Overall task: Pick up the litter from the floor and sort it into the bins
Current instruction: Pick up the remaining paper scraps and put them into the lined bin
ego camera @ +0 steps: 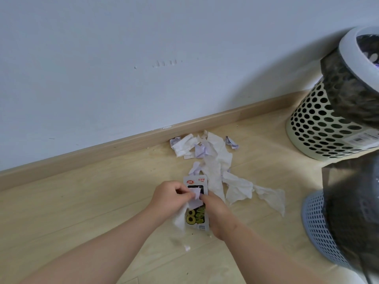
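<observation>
— How much room do I have?

— The white wall [102,58] and its skirting board [102,148] close off the far side. On your left the wooden floor [82,201] runs bare along them. Your right is hemmed in. The cream bin [320,128], punched with round holes, stands near the wall. The blue bin [315,228], a fine mesh, sits closer to you at the frame's edge. Each has a black liner [344,83] folded over its rim.

— Anything I can read?

— The cream bin carries a white label [363,138] low on its side, too small to read. The snack wrapper [193,217] under your hands shows a big yellow-green "8" on black and a red logo at its far end. I can't make out the smaller print.

— And the litter?

— The tissue pile [215,158] sprawls from the skirting board toward you, well apart from both bins. It is torn, crumpled white strips with a few lilac bits among them. The silver-edged wrapper is nearest you, and I cannot tell whether it lies on the floor or you hold it. A white tissue [180,218] hangs under your left hand [170,193]. That hand's thumb and forefinger pinch the lilac scrap [194,199] from one side. Your right hand [217,214], fingers curled, pinches the same scrap from the other.
</observation>
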The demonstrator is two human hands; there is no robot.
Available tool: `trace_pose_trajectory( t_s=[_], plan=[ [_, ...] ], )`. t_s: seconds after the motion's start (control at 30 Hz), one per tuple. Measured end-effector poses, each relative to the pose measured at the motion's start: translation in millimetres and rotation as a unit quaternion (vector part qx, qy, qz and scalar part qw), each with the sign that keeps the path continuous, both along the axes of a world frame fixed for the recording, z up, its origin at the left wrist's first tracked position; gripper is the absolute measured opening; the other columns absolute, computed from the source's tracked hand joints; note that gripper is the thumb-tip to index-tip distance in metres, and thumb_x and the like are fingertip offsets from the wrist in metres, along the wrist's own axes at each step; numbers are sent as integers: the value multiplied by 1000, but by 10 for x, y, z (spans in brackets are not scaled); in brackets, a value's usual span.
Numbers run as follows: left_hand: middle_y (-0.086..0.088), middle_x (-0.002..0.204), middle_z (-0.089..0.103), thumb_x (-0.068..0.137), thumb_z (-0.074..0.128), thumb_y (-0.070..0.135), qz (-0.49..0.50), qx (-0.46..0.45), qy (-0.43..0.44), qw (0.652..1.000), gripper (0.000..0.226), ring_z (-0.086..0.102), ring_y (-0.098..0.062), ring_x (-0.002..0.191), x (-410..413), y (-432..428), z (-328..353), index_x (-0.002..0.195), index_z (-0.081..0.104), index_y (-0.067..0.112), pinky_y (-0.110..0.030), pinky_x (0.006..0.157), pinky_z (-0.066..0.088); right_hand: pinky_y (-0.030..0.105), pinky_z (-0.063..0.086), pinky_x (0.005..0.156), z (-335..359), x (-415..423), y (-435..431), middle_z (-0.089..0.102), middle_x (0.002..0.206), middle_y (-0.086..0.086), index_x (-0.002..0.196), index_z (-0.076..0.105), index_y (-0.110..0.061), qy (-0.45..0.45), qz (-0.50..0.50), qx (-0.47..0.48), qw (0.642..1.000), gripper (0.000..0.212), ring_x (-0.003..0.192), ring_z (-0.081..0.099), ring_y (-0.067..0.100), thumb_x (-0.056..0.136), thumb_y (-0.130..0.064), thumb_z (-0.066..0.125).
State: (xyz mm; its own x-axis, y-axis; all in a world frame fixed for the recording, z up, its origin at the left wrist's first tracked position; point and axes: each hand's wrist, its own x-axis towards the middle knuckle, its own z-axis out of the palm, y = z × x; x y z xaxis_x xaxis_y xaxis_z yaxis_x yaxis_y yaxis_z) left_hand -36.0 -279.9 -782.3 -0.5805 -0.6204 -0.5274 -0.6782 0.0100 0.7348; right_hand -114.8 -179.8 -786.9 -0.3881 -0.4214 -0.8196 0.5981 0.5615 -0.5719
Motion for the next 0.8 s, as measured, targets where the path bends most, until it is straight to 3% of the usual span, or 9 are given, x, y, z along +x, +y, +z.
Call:
trace_pose_trajectory(
  t_s=[0.1, 0.17, 0.3, 0.37, 0.47, 0.53, 0.6, 0.7, 0.8],
  plan=[
    [5, 81, 63, 75, 75, 12, 38, -15, 17, 999, 19, 59, -12, 75, -60, 69, 16, 74, 61, 24, -13, 59, 42, 43, 51, 90, 53, -15, 41, 71, 103, 12, 107, 62, -21, -41, -33, -23, 998, 24, 97, 67, 30, 99, -27, 41],
    [1, 101, 59, 76, 74, 11, 65, 1, 31, 997, 28, 59, -13, 83, -98, 60, 36, 93, 58, 27, -20, 65, 47, 43, 51, 89, 102, -34, 79, 70, 102, 10, 106, 60, -20, -48, -32, -43, 997, 21, 93, 67, 28, 100, -27, 41],
    [-4, 123, 53, 78, 73, 3, 152, 181, 55, 970, 60, 59, -22, 102, -146, 121, 73, 130, 46, 18, -35, 83, 51, 46, 49, 95, 107, -79, 160, 69, 109, 10, 115, 59, -20, -44, -16, -56, 997, 26, 100, 65, 29, 98, -31, 43],
    [-13, 111, 65, 80, 69, -3, 186, 271, 55, 943, 44, 65, -30, 96, -157, 166, 78, 120, 55, 6, -42, 87, 53, 46, 46, 100, 125, -89, 181, 67, 113, 5, 117, 59, -23, -8, 33, -22, 999, 33, 106, 63, 26, 96, -42, 43],
    [-13, 94, 69, 83, 60, -7, 199, 279, 33, 939, 24, 66, -30, 84, -166, 199, 77, 100, 61, 10, -42, 81, 54, 34, 45, 96, 145, -181, 215, 62, 110, 1, 113, 57, -18, 109, 103, 21, 988, 37, 103, 58, 19, 97, -46, 38],
    [-12, 91, 68, 84, 55, -8, 196, 265, 9, 944, 24, 65, -29, 81, -140, 197, 59, 93, 61, 13, -41, 79, 52, 33, 46, 83, 145, -294, 315, 60, 99, 3, 101, 55, -16, 238, 117, 70, 962, 27, 89, 56, 18, 98, -38, 40],
    [-14, 95, 67, 86, 52, -7, 190, 254, -16, 948, 23, 65, -32, 85, -97, 188, 27, 94, 60, 13, -41, 78, 53, 34, 47, 78, 88, -370, 463, 57, 100, 2, 96, 52, -17, 345, 194, 151, 906, 15, 88, 56, 19, 95, -30, 45],
    [-17, 101, 65, 86, 50, -4, 176, 227, -53, 956, 23, 64, -35, 93, -26, 206, -28, 100, 58, 13, -44, 81, 52, 33, 45, 79, -37, -283, 652, 44, 117, 3, 112, 47, -19, 364, 352, 218, 834, 25, 106, 50, 24, 91, -30, 49],
    [-17, 104, 65, 85, 50, -3, 141, 198, -81, 967, 25, 63, -35, 97, 20, 263, -79, 102, 58, 14, -42, 85, 51, 32, 44, 77, -125, -157, 731, 40, 123, 7, 123, 41, -17, 387, 409, 218, 797, 31, 108, 49, 26, 96, -32, 44]
  ],
)
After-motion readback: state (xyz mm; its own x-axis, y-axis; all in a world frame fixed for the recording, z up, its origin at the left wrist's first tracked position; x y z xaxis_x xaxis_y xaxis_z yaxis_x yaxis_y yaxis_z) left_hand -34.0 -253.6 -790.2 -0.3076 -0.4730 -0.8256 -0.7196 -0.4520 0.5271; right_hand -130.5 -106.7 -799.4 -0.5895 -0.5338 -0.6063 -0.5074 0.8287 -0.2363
